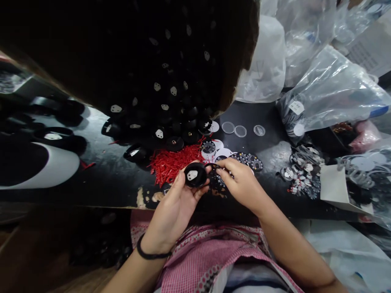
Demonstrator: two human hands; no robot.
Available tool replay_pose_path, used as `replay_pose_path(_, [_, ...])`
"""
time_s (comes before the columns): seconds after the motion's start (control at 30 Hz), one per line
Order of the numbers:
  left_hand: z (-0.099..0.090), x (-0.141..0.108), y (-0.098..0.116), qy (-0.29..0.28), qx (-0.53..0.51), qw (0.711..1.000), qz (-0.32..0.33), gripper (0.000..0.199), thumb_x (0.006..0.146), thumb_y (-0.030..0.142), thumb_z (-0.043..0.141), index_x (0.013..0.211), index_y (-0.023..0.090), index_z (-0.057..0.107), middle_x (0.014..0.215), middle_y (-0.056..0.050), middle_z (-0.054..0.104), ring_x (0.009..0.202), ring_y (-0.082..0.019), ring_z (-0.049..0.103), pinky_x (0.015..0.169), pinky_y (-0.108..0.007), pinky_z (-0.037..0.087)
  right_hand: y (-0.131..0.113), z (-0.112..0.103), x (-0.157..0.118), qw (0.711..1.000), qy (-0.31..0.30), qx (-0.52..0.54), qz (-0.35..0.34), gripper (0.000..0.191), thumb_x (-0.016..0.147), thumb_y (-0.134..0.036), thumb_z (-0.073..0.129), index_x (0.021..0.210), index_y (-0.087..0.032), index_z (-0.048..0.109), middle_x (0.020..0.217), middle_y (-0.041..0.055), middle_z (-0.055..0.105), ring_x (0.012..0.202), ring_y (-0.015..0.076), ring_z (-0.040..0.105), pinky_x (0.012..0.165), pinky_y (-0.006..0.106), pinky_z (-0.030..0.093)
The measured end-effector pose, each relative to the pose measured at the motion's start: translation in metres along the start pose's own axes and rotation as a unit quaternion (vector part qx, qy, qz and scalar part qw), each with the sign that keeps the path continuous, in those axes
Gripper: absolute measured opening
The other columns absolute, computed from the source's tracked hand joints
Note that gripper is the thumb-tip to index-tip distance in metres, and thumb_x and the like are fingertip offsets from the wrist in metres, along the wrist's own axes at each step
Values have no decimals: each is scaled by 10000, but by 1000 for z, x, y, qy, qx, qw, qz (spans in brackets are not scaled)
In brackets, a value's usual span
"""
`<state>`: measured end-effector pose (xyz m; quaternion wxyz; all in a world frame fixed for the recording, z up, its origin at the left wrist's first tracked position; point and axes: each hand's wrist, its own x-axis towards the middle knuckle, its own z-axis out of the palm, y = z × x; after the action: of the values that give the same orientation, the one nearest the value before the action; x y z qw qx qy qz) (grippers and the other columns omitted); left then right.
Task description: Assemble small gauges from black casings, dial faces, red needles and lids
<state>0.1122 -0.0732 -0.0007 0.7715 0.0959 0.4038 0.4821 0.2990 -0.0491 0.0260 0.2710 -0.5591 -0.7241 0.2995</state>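
My left hand (180,199) is closed around a black round case (195,174), its open side facing up. Inside the case sits a white rounded plate with small dark holes. To the right of it, my right hand (240,179) pinches a thin dark piece, probably a disc, between thumb and fingers; its kind is hard to make out. Just beyond the hands lies a heap of small red sticks (177,160). Black printed dials (241,158) and white discs (218,144) are scattered beside the heap.
A large dark carton (122,49) opens toward me with several black cases. Clear rings (240,131) lie at the back. On the right are a clear plastic bag (336,93), a pile of small grey parts (305,167) and a white box (334,187). A white cylinder (62,167) lies left.
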Motion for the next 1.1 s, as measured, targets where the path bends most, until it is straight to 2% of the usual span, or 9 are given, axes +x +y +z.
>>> replay_pose_path(0.13, [5, 3, -9, 31, 19, 999, 27, 281, 909, 416, 633, 1085, 215, 721, 1139, -58, 741, 1009, -182, 701, 921, -310, 562, -13, 5, -2, 998, 15, 67, 8, 250, 965, -164, 502, 1117, -210, 694, 959, 43, 673, 913, 168, 633, 855, 311, 481])
replay_pose_path(0.23, [7, -2, -13, 12, 62, 997, 42, 286, 894, 395, 658, 1135, 253, 717, 1261, -45, 698, 1181, -229, 638, 989, -356, 537, -21, 11, -1, 996, 7, 89, -1, 272, 963, -154, 499, 1137, -231, 694, 946, 38, 620, 903, 159, 605, 848, 305, 483])
replay_pose_path(0.37, [4, -7, -18, 1, 148, 987, 62, 360, 894, 415, 658, 1244, 334, 676, 1390, -2, 623, 1341, -242, 516, 1090, -353, 459, -28, 16, 1, 995, 20, 90, 48, 134, 908, -150, 577, 1008, -203, 648, 945, 26, 605, 831, 147, 576, 793, 290, 481])
replay_pose_path(0.5, [-5, -3, -20, -19, 204, 975, 81, 383, 888, 408, 664, 1264, 336, 669, 1415, -3, 605, 1348, -268, 507, 1079, -377, 473, -28, 15, 4, 990, 6, 112, 81, 46, 870, -173, 609, 890, -210, 590, 858, -8, 601, 738, 134, 547, 706, 273, 458])
replay_pose_path(0.63, [-11, -2, -21, -29, 199, 977, 68, 381, 892, 405, 656, 1263, 321, 671, 1416, -18, 601, 1335, -269, 519, 1037, -353, 509, -23, 15, 5, 981, -13, 148, 128, 57, 854, -206, 604, 857, -212, 548, 742, -41, 562, 638, 120, 513, 614, 261, 421])
replay_pose_path(0.77, [-11, -4, -22, -35, 185, 980, 68, 356, 860, 359, 701, 1214, 325, 689, 1360, -11, 636, 1277, -249, 571, 999, -327, 536, -20, 17, -1, 983, -28, 131, 129, 143, 847, -250, 632, 966, -205, 567, 919, 0, 609, 724, 126, 555, 683, 277, 459])
replay_pose_path(0.87, [-15, -8, -24, -18, 199, 979, 44, 359, 816, 327, 734, 1169, 277, 698, 1319, -34, 658, 1211, -265, 620, 968, -359, 561, -21, 18, -12, 976, -96, 150, 122, 218, 864, -162, 556, 1078, -204, 568, 1015, 24, 636, 784, 128, 590, 732, 278, 485])
replay_pose_path(0.97, [-27, -14, -25, -11, 224, 974, 28, 373, 786, 315, 744, 1148, 240, 693, 1282, -61, 678, 1191, -285, 633, 983, -404, 552, -24, 19, -20, 976, -130, 140, 104, 297, 848, -85, 519, 1118, -198, 564, 1039, 32, 655, 812, 130, 606, 771, 279, 488])
replay_pose_path(1.1, [-46, -24, -19, 43, 216, 974, 48, 387, 781, 319, 751, 1154, 242, 679, 1194, -60, 716, 1151, -277, 656, 993, -421, 542, -23, 28, -11, 984, -149, 77, 63, 175, 912, -185, 557, 1070, -200, 632, 990, 34, 710, 846, 159, 637, 790, 297, 466])
